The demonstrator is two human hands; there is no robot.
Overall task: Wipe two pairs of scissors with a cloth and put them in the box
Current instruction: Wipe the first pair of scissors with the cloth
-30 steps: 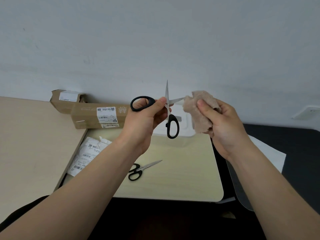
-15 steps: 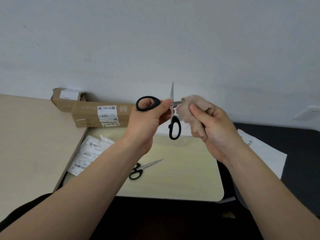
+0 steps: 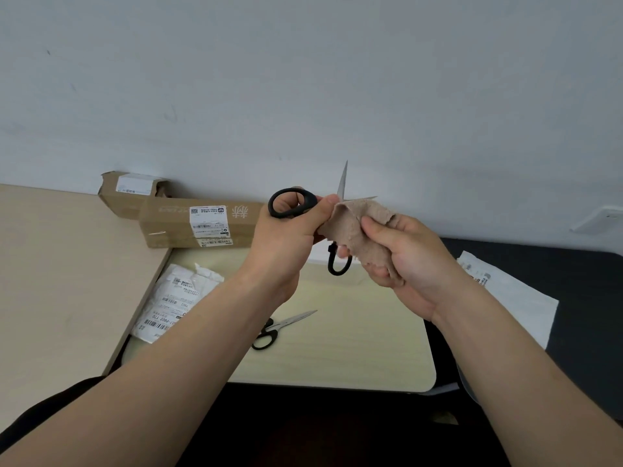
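While our left hand (image 3: 286,237) grips the black-handled steel scissors (image 3: 342,185) by one loop, blades spread and raised to expose each edge, our right hand (image 3: 404,261) pinches the beige fleecy cloth (image 3: 362,227) around one blade (wiping under way, we judge). We note the second black-handled pair (image 3: 295,320) lying unwiped on the pale wooden table (image 3: 354,332), the long brown cardboard box (image 3: 175,224) behind.

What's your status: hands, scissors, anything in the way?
Left hand grips opened scissors; right hand pinches cloth over one blade. Second scissors on desk. Nothing blocking seen.
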